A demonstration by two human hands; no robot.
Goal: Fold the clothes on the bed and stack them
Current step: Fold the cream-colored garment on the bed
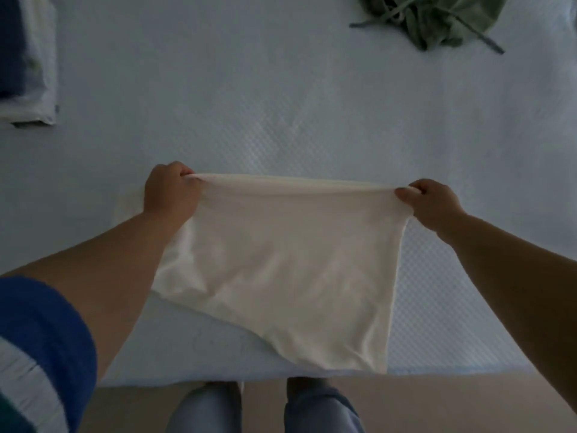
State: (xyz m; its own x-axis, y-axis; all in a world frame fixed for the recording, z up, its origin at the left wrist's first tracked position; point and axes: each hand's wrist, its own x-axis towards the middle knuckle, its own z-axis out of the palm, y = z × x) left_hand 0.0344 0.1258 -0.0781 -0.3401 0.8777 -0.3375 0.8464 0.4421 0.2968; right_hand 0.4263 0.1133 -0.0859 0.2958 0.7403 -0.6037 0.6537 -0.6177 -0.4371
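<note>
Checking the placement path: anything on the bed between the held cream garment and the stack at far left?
Nothing visible. Both the left hand and right hand hold the cream garment; the bed lies bare up to the folded stack.

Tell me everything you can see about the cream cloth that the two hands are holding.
The cream cloth is plain, thin and soft, like a light knit, with no visible print. The left hand and the right hand pinch its two top corners and pull the upper edge taut between them. It hangs in front of the person over the near edge of the pale blue bed, narrowing downward to a slanted lower edge. Part of it is hidden behind the left forearm. What garment it is cannot be told.
</note>
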